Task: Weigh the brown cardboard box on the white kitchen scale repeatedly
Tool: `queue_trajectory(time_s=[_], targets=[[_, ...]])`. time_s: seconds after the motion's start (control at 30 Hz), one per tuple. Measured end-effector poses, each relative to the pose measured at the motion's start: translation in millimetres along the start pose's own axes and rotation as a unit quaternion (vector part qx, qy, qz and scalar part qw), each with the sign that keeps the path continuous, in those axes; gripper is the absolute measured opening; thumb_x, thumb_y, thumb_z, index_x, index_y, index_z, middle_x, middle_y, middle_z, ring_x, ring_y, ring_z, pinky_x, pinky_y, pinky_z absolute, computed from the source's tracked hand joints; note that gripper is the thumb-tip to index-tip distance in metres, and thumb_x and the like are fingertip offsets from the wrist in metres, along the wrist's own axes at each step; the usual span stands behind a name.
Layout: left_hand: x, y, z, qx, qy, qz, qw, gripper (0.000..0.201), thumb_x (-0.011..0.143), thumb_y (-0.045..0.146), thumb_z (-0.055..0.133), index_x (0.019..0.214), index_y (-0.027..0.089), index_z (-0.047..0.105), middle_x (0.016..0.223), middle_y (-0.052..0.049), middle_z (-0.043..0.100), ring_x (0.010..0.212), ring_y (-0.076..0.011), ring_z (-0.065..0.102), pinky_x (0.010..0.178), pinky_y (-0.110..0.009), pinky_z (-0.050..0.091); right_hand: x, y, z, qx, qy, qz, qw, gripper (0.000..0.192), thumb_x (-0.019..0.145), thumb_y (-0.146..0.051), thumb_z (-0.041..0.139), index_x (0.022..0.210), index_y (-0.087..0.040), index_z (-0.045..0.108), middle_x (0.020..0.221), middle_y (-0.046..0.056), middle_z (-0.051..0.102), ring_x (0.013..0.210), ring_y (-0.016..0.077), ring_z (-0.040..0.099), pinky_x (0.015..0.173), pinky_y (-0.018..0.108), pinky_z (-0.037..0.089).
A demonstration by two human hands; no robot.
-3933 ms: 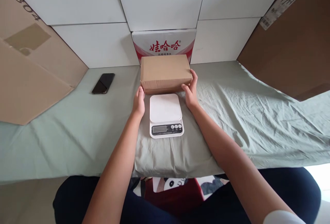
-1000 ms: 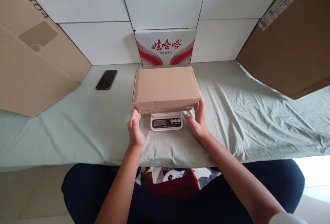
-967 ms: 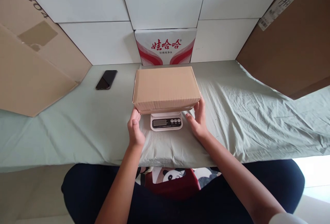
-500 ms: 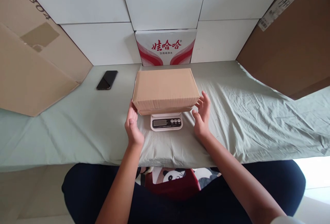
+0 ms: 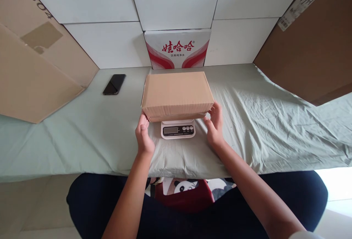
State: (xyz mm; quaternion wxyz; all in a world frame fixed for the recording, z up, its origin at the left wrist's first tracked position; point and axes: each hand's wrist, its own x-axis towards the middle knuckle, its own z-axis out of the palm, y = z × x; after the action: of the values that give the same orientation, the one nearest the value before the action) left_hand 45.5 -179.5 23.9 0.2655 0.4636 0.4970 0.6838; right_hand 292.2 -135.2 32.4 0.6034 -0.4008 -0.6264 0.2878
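Note:
A closed brown cardboard box (image 5: 177, 90) sits over a white digital kitchen scale (image 5: 178, 135); its body covers the weighing plate. Only the scale's front panel shows, with a display that looks blank and a row of round buttons. At the box's lower left corner, my left hand (image 5: 144, 134) has its fingers against the side and partly under the edge. My right hand (image 5: 215, 125) grips the opposite lower corner with bent fingers, their tips partly hidden behind the box.
On the cloth-covered table (image 5: 82, 132), a black phone (image 5: 114, 84) lies to the left. Large cardboard sheets (image 5: 35, 66) stand at both sides. A white and red printed carton (image 5: 177, 50) stands against the white panels at the back.
My right hand's raised fingers have come down and in against the box's corner. My left hand has shifted slightly, its fingers lower along the box's side. The box looks nearly still.

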Motion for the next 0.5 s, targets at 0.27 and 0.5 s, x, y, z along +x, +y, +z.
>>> queue_trajectory(time_s=[0.27,0.5], targets=[[1.9,-0.1,1.3,-0.011,-0.006,0.002,1.0,0.081,0.096,0.079,0.043,0.145,0.018,0.065,0.153,-0.018,0.064,0.152,-0.036,0.051,0.123,-0.048,0.045,0.1,-2.3,0.3,-0.027,-0.022,0.0,0.999,0.062,0.098,-0.057,0.055,0.156,-0.04,0.043,0.153,0.009,0.052,0.132,0.0339,0.056,0.101,0.054,0.054],[1.7,-2.0,0.5,-0.021,-0.009,0.013,1.0,0.075,0.098,0.075,0.045,0.145,0.019,0.066,0.152,-0.017,0.064,0.15,-0.035,0.053,0.122,-0.047,0.046,0.4,-1.6,-0.4,-0.04,-0.019,-0.012,0.999,0.061,0.098,-0.056,0.056,0.156,-0.04,0.045,0.155,0.009,0.052,0.13,0.0341,0.056,0.095,0.052,0.054]])
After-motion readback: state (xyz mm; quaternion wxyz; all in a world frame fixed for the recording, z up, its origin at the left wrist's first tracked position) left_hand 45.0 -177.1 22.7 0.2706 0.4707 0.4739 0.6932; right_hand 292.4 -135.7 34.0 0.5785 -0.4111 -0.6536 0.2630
